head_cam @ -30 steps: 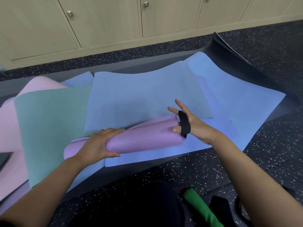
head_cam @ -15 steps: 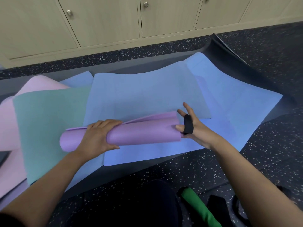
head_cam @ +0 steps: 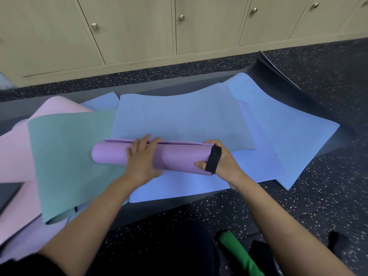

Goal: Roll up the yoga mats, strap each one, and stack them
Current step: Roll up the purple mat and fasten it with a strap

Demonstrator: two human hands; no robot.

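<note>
Lying closest to the person, a green roll (head_cam: 242,255) sits on the speckled floor (head_cam: 298,206) beside some dark pieces I cannot make out. Just beyond, both forearms reach forward to the purple mat (head_cam: 177,159), which is wound into a tube across the flat mats. The left hand (head_cam: 142,158) lies over its middle, fingers stretched out and pressing down without curling round anything. The right hand (head_cam: 221,159) wraps the tube's right end, thumb on the near side and fingers over the top, with a black strap (head_cam: 213,159) looped over that hand. The loose flap along the far edge looks ready to spring open. To my eye the mat is light, soft and a little springy, so it wants firm pressure at the middle and a grasp near each end while the strap slides on. Under the tube lies a blue mat (head_cam: 179,118), with a teal mat (head_cam: 67,156) and a pink mat (head_cam: 16,148) off to the left, all unrolled. Farther back a dark mat (head_cam: 278,76) curls up, and pale cabinets (head_cam: 199,26) line the wall.
</note>
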